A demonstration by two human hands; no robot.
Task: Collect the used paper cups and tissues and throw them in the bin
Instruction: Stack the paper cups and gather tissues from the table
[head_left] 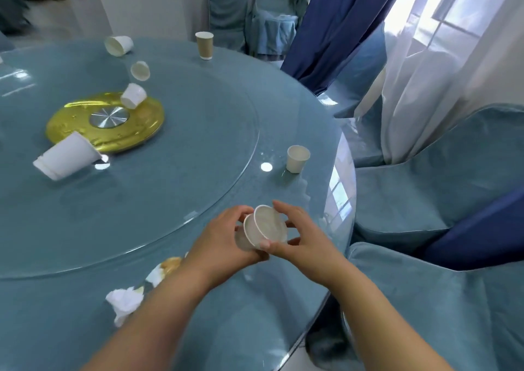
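Gripping the nested cups (265,229), two white paper ones with one inside the other, my left hand (224,239) curls around the base and my right hand (302,237) pinches the rim, above the near right part of the table (255,314). I see an upright cup (297,158) just beyond. Crumpled tissues (124,302) lie near left, and tipped cups (68,155) lie far left.
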